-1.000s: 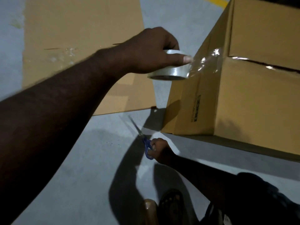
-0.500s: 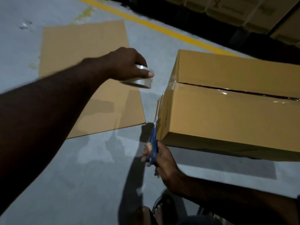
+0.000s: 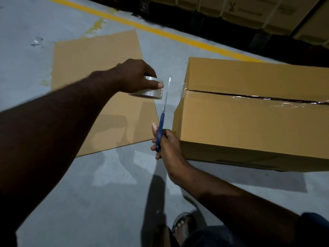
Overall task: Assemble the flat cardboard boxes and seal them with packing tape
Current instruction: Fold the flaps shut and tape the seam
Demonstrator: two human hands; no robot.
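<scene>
The grey concrete floor (image 3: 110,184) carried one assembled box (image 3: 249,125) on the right. Its top flaps were closed, and clear tape (image 3: 267,101) ran along the seam and down over the near end. One flat cardboard sheet (image 3: 92,63) lay on the floor to the left, apart from the box.

The left arm reached forward from the lower left across the sheet. The left hand (image 3: 135,75) was palm-down, with its fingers curled over the top of one tape roll (image 3: 149,90) and the thumb laid along the roll's side. It held the roll above the sheet's right edge, near the box end.

The right arm came up from the lower right. The right hand (image 3: 167,145) was just beside the box's near corner, its fingers wrapped round the blue handles of one pair of scissors (image 3: 162,114). The blades pointed away, between roll and box. I could not tell whether a strip joined the roll to the box.
</scene>
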